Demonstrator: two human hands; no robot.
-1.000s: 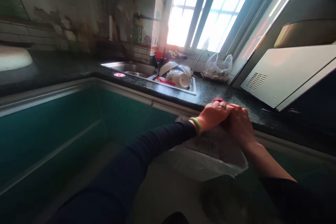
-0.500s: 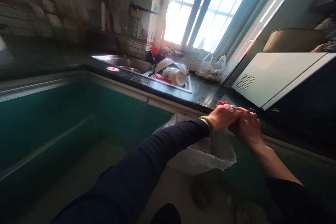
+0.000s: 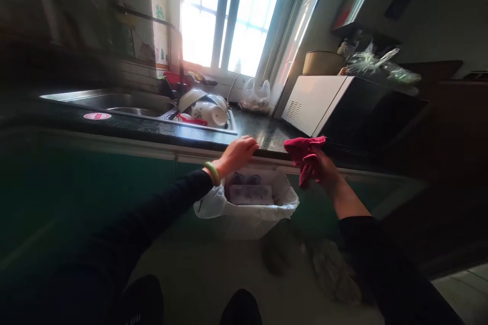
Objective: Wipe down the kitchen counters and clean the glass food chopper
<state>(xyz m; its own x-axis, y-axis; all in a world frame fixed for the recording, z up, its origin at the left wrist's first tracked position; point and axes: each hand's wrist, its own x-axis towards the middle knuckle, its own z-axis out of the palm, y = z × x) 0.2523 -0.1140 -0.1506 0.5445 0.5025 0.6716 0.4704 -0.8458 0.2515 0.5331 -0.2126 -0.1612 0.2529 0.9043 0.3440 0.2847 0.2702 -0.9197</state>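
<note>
My right hand (image 3: 327, 168) grips a crumpled red cloth (image 3: 303, 152) at the counter's front edge, and part of the cloth hangs below the edge. To the left, my left hand (image 3: 239, 154), with a green bangle (image 3: 212, 173) on its wrist, is at the counter edge above the trash bin. Its fingers are curled together; the palm side is hidden, so what lies inside cannot be seen. Below hangs the white trash bin (image 3: 247, 223), lined with a plastic bag, against the cabinet front. A pale printed package (image 3: 251, 194) lies in it.
A metal sink (image 3: 133, 104) is set in the dark counter (image 3: 263, 137). Bowls (image 3: 209, 113) stand on a rack beside it. Farther right are a tied plastic bag (image 3: 254, 96) and a microwave (image 3: 316, 101) with a pot (image 3: 322, 63) on top. A bulky bag (image 3: 331, 269) sits on the floor.
My hands were together around the red cloth. They have come apart: the right keeps the cloth, now hanging looser, and the left has moved away leftward. The view has turned right.
</note>
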